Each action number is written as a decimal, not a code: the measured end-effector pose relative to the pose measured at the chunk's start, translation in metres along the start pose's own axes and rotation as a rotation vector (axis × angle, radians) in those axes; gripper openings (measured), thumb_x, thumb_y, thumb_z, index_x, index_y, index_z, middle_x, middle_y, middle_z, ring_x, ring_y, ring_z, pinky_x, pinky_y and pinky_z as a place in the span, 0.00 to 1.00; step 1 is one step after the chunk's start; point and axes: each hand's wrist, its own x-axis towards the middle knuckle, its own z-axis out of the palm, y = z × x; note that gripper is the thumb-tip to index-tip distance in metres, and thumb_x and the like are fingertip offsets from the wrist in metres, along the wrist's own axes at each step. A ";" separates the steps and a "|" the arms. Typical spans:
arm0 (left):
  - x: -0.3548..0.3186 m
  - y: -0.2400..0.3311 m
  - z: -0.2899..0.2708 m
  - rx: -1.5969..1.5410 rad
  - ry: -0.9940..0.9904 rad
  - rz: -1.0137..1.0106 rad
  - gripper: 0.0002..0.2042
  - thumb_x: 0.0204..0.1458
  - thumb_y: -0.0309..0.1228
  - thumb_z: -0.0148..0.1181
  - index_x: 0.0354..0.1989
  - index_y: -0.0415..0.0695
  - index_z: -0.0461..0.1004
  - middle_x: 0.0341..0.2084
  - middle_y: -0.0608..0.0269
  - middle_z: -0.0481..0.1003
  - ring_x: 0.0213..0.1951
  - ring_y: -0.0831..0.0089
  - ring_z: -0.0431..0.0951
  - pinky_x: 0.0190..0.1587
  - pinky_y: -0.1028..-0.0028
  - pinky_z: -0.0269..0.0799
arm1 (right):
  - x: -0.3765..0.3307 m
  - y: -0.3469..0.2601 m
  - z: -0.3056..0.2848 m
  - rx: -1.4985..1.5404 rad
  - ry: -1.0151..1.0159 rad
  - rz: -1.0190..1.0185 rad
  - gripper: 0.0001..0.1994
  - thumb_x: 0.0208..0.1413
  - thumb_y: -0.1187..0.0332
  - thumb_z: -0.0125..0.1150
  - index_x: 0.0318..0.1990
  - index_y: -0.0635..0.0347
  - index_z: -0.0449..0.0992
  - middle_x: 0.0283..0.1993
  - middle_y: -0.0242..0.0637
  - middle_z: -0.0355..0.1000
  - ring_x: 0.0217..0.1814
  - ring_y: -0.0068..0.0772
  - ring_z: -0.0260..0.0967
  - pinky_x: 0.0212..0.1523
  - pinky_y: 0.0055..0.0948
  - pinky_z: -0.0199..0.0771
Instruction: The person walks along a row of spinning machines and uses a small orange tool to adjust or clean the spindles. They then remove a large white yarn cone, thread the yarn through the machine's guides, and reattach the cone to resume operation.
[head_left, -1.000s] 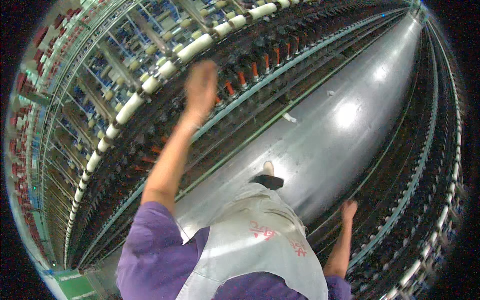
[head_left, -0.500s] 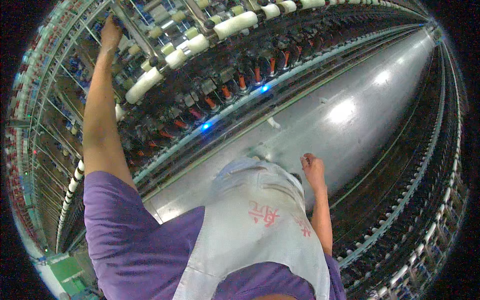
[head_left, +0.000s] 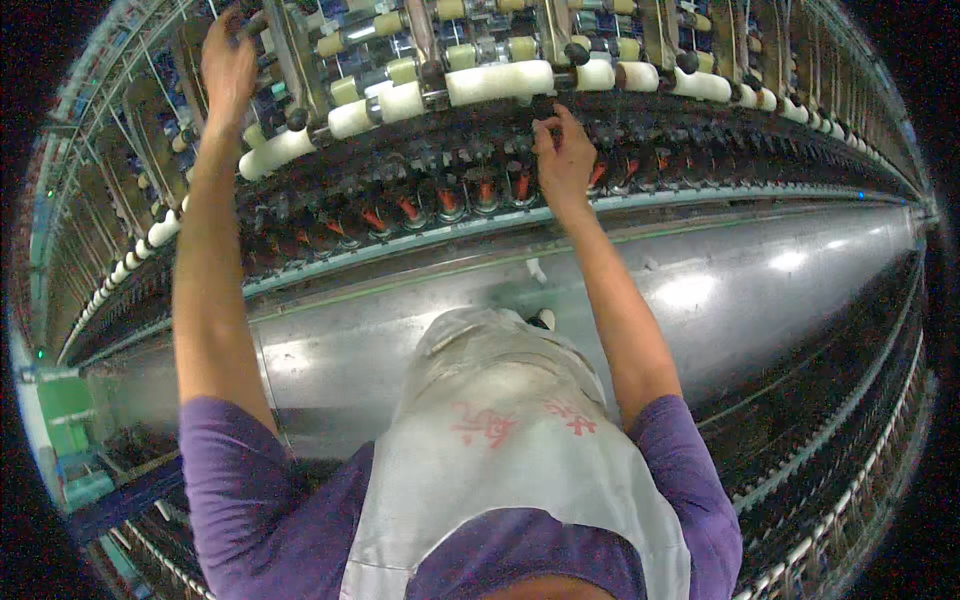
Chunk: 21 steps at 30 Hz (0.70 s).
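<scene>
My left hand (head_left: pixel 229 70) is raised at the upper left, in among the rods and bobbins of a long spinning machine. Its fingers curl together beside a dark part near the picture's edge; what they hold, if anything, is too small to make out. My right hand (head_left: pixel 566 160) reaches up just below a white roller (head_left: pixel 500 82), thumb and forefinger pinched close to a small dark piece (head_left: pixel 543 106). Whether a thread runs between those fingertips cannot be seen. Beneath and beside this hand stands a row of orange-red bobbins (head_left: pixel 486 190) on dark spindles.
Metal arms with black knobs (head_left: pixel 577 53) stick out over the white rollers. A pale blue-green rail (head_left: pixel 400 243) runs below the spindles. The grey, shiny floor (head_left: pixel 690 292) forms an aisle, with another machine row (head_left: pixel 850 440) to the right. A green panel (head_left: pixel 65 398) is at far left.
My right hand has come up from beside my body over the aisle to the machine's rollers. My left hand stays raised at the upper left. The view has turned to face the machine more squarely.
</scene>
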 end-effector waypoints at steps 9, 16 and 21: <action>-0.062 0.043 -0.031 -0.406 -0.379 -0.889 0.13 0.55 0.33 0.56 0.41 0.35 0.74 0.23 0.69 0.71 0.22 0.84 0.65 0.23 0.80 0.59 | 0.018 0.000 0.040 -0.020 0.103 -0.133 0.05 0.48 0.74 0.55 0.32 0.65 0.68 0.29 0.50 0.67 0.32 0.55 0.67 0.31 0.47 0.66; -0.050 0.012 -0.019 -0.179 -0.633 -0.815 0.09 0.49 0.26 0.53 0.38 0.40 0.75 0.18 0.73 0.65 0.18 0.81 0.59 0.20 0.77 0.52 | 0.031 -0.017 0.025 -0.255 -0.183 -0.031 0.07 0.48 0.67 0.56 0.30 0.61 0.74 0.29 0.48 0.70 0.36 0.47 0.70 0.30 0.46 0.72; -0.045 -0.006 0.032 -0.016 -0.467 -0.975 0.10 0.50 0.30 0.54 0.37 0.37 0.74 0.20 0.67 0.69 0.20 0.76 0.62 0.23 0.71 0.57 | -0.042 0.036 -0.016 -0.063 -0.363 -0.126 0.05 0.53 0.70 0.52 0.30 0.63 0.68 0.26 0.49 0.70 0.30 0.54 0.69 0.29 0.48 0.67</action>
